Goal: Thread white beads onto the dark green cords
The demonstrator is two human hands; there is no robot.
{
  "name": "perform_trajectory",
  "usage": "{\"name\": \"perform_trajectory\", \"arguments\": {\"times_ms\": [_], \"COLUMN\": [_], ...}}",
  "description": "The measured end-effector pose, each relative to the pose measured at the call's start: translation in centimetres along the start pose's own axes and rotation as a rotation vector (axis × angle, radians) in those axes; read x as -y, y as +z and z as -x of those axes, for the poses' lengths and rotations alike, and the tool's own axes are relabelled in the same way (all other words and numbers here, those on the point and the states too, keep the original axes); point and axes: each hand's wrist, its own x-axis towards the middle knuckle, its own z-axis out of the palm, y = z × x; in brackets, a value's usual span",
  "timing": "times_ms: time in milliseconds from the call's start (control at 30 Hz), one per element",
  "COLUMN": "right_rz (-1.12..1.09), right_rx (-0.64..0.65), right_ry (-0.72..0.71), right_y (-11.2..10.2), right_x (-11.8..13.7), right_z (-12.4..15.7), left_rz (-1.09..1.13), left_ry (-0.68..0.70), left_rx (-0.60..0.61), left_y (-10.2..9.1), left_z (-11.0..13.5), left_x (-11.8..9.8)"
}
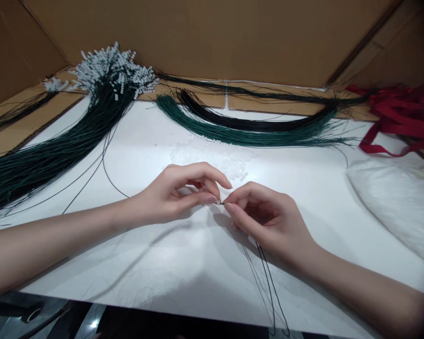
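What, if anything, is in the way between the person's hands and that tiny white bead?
Nothing visible. The left hand has its fingertips right at the white bead, and the right hand pinches the dark wire close beside it.

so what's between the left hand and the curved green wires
The head view shows small white bits scattered on the table between left hand and wires.

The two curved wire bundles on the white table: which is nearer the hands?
The green bundle; it curves in front of the black bundle, which lies farther back, closer to the cardboard wall.
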Motion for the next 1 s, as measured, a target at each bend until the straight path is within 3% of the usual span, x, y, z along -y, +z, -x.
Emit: {"name": "perform_trajectory", "arguments": {"times_ms": [733,1000], "right_rz": [0.026,-0.060], "right_rx": [0.010,0.016], "right_ry": [0.026,0.052], "right_y": [0.01,0.13], "right_x": [-0.06,-0.02], "right_z": [0.00,-0.09], "left_rz": [0.003,0.090], "left_ry": [0.003,-0.025], "left_rx": [0.016,0.015], "left_y": [-0.02,-0.12], "left_z": [-0.01,-0.09], "left_x": [-0.03,-0.02]}}
